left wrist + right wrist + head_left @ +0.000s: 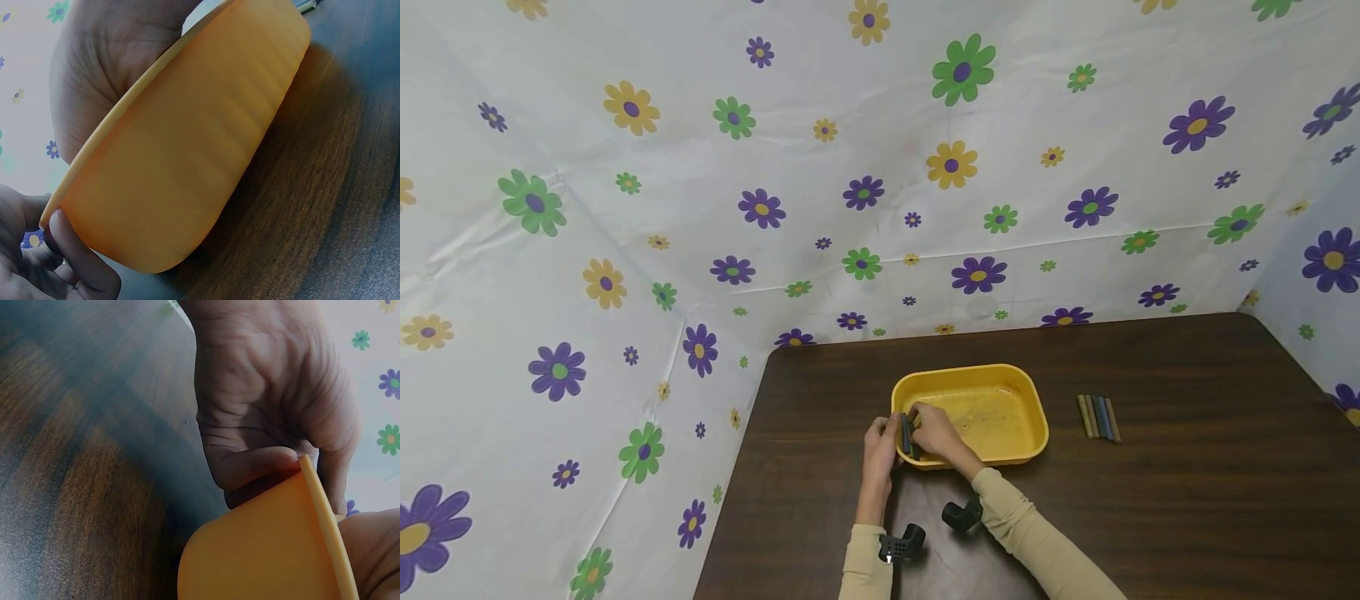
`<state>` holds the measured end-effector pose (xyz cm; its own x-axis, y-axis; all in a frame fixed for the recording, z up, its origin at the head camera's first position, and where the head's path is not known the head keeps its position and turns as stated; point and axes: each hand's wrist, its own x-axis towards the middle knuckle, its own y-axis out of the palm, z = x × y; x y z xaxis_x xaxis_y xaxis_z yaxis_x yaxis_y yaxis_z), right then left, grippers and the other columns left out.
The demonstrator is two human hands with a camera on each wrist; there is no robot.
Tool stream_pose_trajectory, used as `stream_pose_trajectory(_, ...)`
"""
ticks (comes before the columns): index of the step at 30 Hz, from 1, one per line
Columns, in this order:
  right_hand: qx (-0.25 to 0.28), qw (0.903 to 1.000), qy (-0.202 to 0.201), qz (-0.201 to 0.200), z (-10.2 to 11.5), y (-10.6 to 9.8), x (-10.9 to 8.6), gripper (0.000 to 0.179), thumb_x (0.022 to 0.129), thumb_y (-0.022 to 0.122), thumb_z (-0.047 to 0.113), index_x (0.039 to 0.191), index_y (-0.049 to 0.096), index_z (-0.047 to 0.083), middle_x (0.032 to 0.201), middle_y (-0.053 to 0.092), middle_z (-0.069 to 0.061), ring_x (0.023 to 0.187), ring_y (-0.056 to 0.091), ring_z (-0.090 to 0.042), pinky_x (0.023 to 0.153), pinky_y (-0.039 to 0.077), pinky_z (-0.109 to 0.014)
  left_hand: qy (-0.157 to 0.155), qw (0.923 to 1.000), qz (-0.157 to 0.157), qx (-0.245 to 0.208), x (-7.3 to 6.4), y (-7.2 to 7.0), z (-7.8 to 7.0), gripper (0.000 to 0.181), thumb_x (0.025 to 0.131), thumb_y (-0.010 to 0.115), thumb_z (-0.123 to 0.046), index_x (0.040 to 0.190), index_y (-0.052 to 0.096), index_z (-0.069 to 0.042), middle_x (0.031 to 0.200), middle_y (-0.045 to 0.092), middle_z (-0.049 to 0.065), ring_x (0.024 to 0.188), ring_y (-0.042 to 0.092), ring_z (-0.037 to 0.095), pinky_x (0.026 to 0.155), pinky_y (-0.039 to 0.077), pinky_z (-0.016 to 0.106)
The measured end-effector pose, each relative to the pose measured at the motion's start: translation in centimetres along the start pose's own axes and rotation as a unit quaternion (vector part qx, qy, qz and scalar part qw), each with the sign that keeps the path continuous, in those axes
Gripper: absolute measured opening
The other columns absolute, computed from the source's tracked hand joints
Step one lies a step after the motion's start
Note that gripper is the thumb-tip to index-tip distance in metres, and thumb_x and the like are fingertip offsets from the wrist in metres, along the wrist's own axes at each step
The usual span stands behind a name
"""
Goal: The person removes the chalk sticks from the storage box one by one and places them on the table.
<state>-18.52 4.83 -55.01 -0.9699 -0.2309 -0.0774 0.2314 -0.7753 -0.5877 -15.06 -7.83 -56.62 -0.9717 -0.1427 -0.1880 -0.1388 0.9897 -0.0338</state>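
Observation:
A yellow plastic tub (1000, 450) stands on the table, with dark chalk-like sticks (906, 435) at its left end, close against the wall. My left hand (880, 450) grips the rim at that end; in the left wrist view its fingers (87, 265) lie outside the wall. The right wrist view has the left hand (269, 394) curled over the tub's corner. Reaching inside the tub, my right hand (936, 432) bends its fingers down round a dark stick, partly hidden by the hand. From the left wrist, this right hand (125, 56) shows behind the rim.
Right of the tub, several chalk-like sticks (1098, 418), yellowish, blue and brownish, lie side by side on the dark wood table (1210, 500). A white flowered sheet (880, 167) hangs behind the table and along its sides. Each wrist wears a black camera mount (904, 544).

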Motion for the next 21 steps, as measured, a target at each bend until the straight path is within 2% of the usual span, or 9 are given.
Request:
stream_pose_trajectory(5, 0.004, 0.9999, -0.011, -0.001, -0.17, -0.03, -0.04, 0.025, 0.077, 0.07, -0.013, 0.101, 0.067, -0.006, 0.078, 0.063, -0.009, 0.062, 0.053, -0.016, 0.054, 0.044, -0.027, 0.0, 1.0, 0.007, -0.001, -0.11, -0.12, -0.06, 0.032, 0.11, 0.054, -0.029, 0.097, 0.056, 0.0, 0.075, 0.05, 0.008, 0.051, 0.043, 0.011, 0.049, 0.039, 0.025)
stream_pose_trajectory(11, 0.013, 0.9999, -0.01, 0.001, -0.32, -0.24, -0.11, 0.024, 0.078, 0.072, -0.012, 0.1, 0.068, -0.005, 0.082, 0.065, -0.012, 0.067, 0.059, -0.019, 0.058, 0.049, -0.03, 0.002, 1.0, 0.009, -0.001, -0.24, -0.2, -0.27, 0.032, 0.11, 0.054, -0.029, 0.098, 0.057, 0.0, 0.075, 0.05, 0.007, 0.051, 0.042, 0.01, 0.049, 0.038, 0.025)
stream_pose_trajectory(16, 0.057, 0.9983, 0.002, 0.001, -0.4, -0.56, -0.21, 0.025, 0.076, 0.072, -0.013, 0.099, 0.069, -0.005, 0.084, 0.068, -0.014, 0.07, 0.063, -0.02, 0.06, 0.051, -0.032, 0.007, 1.0, 0.006, 0.004, -0.3, -0.18, -0.36, 0.034, 0.11, 0.055, -0.031, 0.099, 0.057, 0.001, 0.073, 0.05, 0.006, 0.05, 0.042, 0.013, 0.049, 0.038, 0.027)
stream_pose_trajectory(21, 0.115, 0.9929, 0.026, 0.014, -0.52, -0.86, -0.28, 0.025, 0.078, 0.072, -0.012, 0.102, 0.07, -0.005, 0.082, 0.069, -0.013, 0.066, 0.064, -0.02, 0.057, 0.052, -0.031, 0.003, 1.0, 0.005, 0.0, -0.21, -0.11, -0.34, 0.035, 0.11, 0.054, -0.03, 0.1, 0.057, 0.003, 0.073, 0.049, 0.006, 0.051, 0.042, 0.011, 0.05, 0.038, 0.027)
